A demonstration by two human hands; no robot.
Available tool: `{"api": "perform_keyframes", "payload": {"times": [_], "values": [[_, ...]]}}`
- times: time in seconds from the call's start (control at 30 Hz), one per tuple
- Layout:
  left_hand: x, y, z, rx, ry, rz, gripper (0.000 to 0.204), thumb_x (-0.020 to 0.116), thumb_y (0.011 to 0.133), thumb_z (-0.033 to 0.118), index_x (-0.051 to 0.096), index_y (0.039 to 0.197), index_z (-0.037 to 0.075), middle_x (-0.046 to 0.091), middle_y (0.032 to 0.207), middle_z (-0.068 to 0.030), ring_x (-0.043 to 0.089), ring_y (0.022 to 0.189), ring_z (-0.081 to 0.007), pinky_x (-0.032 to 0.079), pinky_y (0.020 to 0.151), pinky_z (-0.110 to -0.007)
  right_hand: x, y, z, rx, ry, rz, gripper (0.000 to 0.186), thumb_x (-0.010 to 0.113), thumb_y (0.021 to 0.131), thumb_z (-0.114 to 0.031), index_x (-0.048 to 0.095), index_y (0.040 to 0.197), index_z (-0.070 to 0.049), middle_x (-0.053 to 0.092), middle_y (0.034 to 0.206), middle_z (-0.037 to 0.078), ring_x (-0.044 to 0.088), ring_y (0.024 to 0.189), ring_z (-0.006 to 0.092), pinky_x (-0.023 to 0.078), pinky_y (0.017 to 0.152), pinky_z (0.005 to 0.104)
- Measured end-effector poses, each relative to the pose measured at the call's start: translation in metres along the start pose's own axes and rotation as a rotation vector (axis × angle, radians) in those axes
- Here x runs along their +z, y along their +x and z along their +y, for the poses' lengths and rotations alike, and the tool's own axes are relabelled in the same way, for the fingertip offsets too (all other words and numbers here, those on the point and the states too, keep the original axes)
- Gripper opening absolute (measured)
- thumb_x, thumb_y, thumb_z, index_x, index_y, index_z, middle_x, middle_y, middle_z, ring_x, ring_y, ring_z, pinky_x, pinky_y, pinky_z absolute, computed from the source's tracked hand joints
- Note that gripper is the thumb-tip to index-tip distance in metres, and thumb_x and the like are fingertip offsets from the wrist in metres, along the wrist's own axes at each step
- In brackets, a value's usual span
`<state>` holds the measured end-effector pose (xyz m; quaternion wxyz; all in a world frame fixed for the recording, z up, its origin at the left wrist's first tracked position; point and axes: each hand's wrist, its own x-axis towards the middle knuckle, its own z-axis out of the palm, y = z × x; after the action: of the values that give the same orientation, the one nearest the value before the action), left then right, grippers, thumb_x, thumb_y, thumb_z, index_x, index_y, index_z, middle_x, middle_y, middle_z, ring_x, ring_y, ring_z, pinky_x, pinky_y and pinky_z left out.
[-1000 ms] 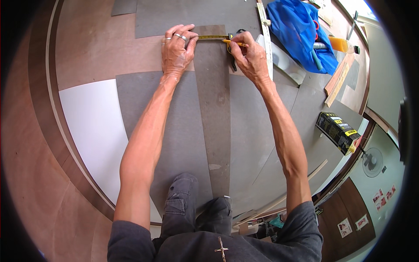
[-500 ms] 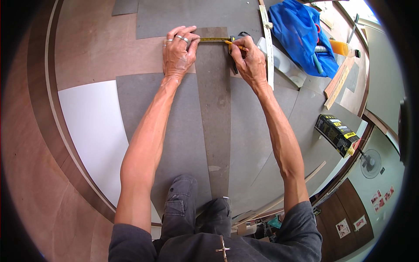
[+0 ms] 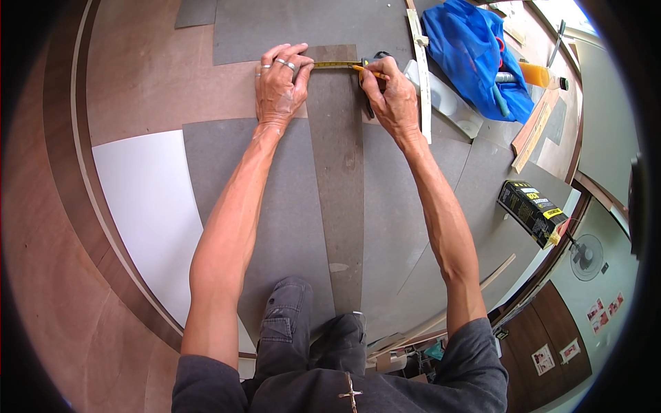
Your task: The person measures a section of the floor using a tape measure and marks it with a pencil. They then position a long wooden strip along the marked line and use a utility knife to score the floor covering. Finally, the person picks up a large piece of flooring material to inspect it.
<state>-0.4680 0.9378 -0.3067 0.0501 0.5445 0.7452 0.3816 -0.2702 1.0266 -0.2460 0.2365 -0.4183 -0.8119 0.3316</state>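
A yellow tape measure blade (image 3: 334,65) stretches across the far end of a long, narrow grey-brown strip (image 3: 337,172). At the blade's left end, my left hand (image 3: 281,86) pinches it between thumb and fingers, with rings on some fingers. My right hand (image 3: 392,96) grips a yellow-orange pencil (image 3: 375,73), its tip at the blade close to the strip's right edge. The black tape case (image 3: 368,104) sits partly hidden behind and below my right fingers. Whether those fingers also hold the case is hard to see.
Grey sheets (image 3: 255,179) lie either side of the strip, with a white sheet (image 3: 144,206) farther left. To the right are a pale slat (image 3: 421,82), a blue bag (image 3: 468,62), an orange-yellow bottle (image 3: 536,74), wooden strips (image 3: 533,134) and a black box (image 3: 530,210).
Both hands keep almost the same places on the tape. The pencil tip has shifted very slightly left, and the whole view has moved a little.
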Motion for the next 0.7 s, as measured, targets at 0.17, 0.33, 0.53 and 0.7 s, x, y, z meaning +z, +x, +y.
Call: {"api": "perform_keyframes", "payload": {"times": [0.17, 0.33, 0.53, 0.7], "values": [[-0.002, -0.001, 0.002, -0.003, 0.005, -0.004, 0.008, 0.078, 0.088, 0.015, 0.075, 0.095, 0.015, 0.072, 0.124, 0.0088, 0.057, 0.126, -0.0211, 0.048, 0.106, -0.038, -0.001, 0.000, 0.002, -0.020, -0.016, -0.013, 0.015, 0.067, 0.097, -0.017, 0.059, 0.098, -0.004, 0.071, 0.085, 0.015, 0.070, 0.078, 0.0326, 0.056, 0.072, 0.0410], [-0.001, 0.000, 0.000, -0.005, -0.014, -0.011, 0.008, 0.078, 0.088, 0.015, 0.074, 0.095, 0.015, 0.072, 0.124, 0.0082, 0.057, 0.125, -0.0213, 0.048, 0.106, -0.038, 0.002, 0.000, 0.002, 0.051, 0.010, -0.013, 0.016, 0.068, 0.097, -0.017, 0.059, 0.097, -0.004, 0.071, 0.086, 0.016, 0.070, 0.078, 0.0331, 0.056, 0.073, 0.0414], [-0.001, 0.002, 0.001, 0.006, -0.016, 0.004, 0.008, 0.077, 0.087, 0.012, 0.074, 0.094, 0.015, 0.072, 0.123, 0.0076, 0.058, 0.124, -0.0222, 0.049, 0.104, -0.038, 0.002, 0.002, -0.002, 0.049, 0.016, 0.013, 0.017, 0.066, 0.099, -0.019, 0.060, 0.097, -0.004, 0.069, 0.081, 0.014, 0.068, 0.075, 0.0300, 0.055, 0.072, 0.0400], [0.001, 0.002, -0.001, 0.005, -0.021, 0.025, 0.010, 0.079, 0.084, 0.013, 0.074, 0.092, 0.015, 0.072, 0.121, 0.0090, 0.059, 0.122, -0.0222, 0.050, 0.101, -0.039, -0.033, 0.003, 0.001, 0.103, 0.240, 0.143, 0.022, 0.056, 0.106, -0.020, 0.061, 0.097, 0.000, 0.063, 0.080, 0.009, 0.062, 0.076, 0.0175, 0.052, 0.072, 0.0354]]}}
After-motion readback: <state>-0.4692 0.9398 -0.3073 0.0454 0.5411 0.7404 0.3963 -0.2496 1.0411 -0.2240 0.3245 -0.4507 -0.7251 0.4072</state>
